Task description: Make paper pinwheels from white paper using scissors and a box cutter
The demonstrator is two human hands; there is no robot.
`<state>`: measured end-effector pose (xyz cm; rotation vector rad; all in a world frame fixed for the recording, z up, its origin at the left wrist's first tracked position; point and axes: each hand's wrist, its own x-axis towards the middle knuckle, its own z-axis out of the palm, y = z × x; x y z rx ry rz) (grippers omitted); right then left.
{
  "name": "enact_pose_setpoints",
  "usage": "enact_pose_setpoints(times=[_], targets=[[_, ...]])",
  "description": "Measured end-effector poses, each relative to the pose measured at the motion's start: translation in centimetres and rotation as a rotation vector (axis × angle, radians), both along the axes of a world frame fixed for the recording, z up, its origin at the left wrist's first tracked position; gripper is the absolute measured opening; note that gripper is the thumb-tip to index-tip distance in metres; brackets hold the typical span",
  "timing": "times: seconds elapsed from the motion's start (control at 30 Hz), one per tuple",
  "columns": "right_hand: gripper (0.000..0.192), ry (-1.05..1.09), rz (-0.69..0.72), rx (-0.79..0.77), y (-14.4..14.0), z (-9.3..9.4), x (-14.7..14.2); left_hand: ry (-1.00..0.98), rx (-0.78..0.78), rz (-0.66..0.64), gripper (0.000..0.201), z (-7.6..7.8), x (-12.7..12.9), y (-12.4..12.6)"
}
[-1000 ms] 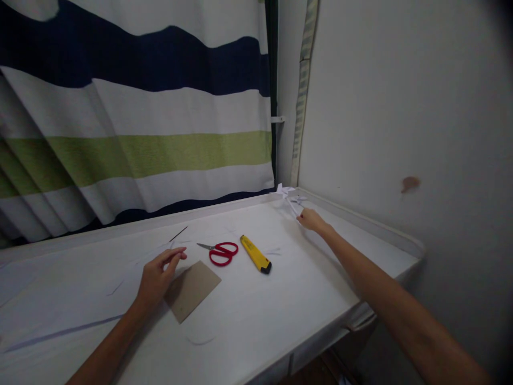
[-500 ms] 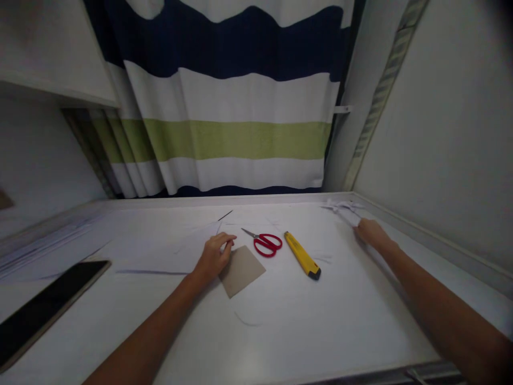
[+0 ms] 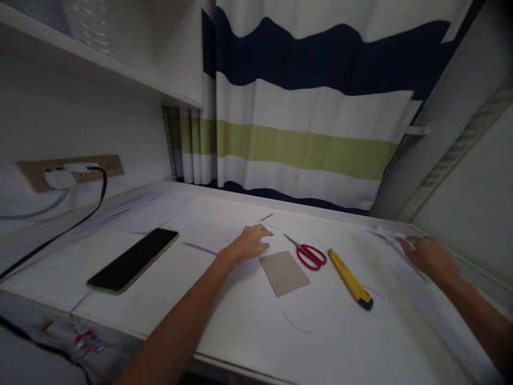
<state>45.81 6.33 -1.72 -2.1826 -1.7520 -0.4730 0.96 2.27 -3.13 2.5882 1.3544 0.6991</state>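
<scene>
My left hand (image 3: 250, 242) is over the white papers (image 3: 202, 224), fingers apart, with nothing in it. Just to its right lies a square of grey-brown cardboard (image 3: 284, 272). At the far right, my right hand (image 3: 430, 259) has its fingers closed at a small heap of white paper scraps (image 3: 387, 233); its fingertips are partly hidden and blurred. Between the hands lie red-handled scissors (image 3: 309, 255), their blades pointing to the back left, and a yellow utility knife (image 3: 349, 279) with a black end.
A dark phone (image 3: 134, 259) lies on the left of the white table (image 3: 248, 326). Behind it, plugs and cords fill a wall socket (image 3: 72, 171). A shelf (image 3: 120, 67) overhangs the left side, and a striped curtain (image 3: 304, 149) hangs at the back.
The view has turned left, bringing the socket into sight. My left hand has come off the cardboard to the left, its fingers spreading. My right hand stays by the scraps.
</scene>
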Motion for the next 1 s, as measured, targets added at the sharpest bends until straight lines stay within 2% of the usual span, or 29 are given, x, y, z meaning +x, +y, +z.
enact_pose_setpoints(times=[0.07, 0.17, 0.23, 0.3, 0.4, 0.57, 0.67, 0.77, 0.9, 1.0], targets=[[0.035, -0.031, 0.098, 0.010, -0.5, 2.0, -3.1, 0.179, -0.183, 0.005, 0.052, 1.2, -3.4, -0.2], [0.031, 0.035, 0.254, -0.021, -1.7, 3.7, -8.6, 0.347, -0.404, 0.139, 0.082, 2.0, -8.3, -0.3], [0.030, 0.099, 0.407, -0.063, -2.8, 3.7, -12.7, 0.352, -0.434, 0.196, 0.077, 1.8, -10.3, 0.0], [0.027, 0.185, 0.567, -0.130, -4.1, 3.1, -16.9, 0.316, -0.423, 0.216, 0.064, 1.1, -11.1, 0.3], [0.026, 0.248, 0.820, -0.241, -5.8, 1.7, -22.9, 0.234, -0.338, 0.248, 0.053, -0.3, -11.0, 0.8], [0.028, 0.279, 0.987, -0.288, -7.5, -0.4, -30.5, 0.108, -0.250, 0.314, 0.065, -1.6, -10.6, 1.5], [0.027, 0.292, 1.046, -0.276, -7.0, -1.3, -33.2, 0.019, -0.226, 0.357, 0.070, -1.6, -11.1, 2.1], [0.027, 0.398, 1.007, -0.198, -5.4, -1.8, -34.8, -0.068, -0.194, 0.475, 0.057, -1.0, -11.6, 2.5], [0.024, 0.595, 0.864, -0.170, -3.2, -1.8, -35.1, -0.134, -0.096, 0.637, 0.044, 1.2, -11.2, 2.0], [0.026, 0.620, 0.832, -0.151, -2.5, -1.4, -34.2, -0.141, 0.044, 0.626, 0.044, 3.3, -9.5, 0.8]])
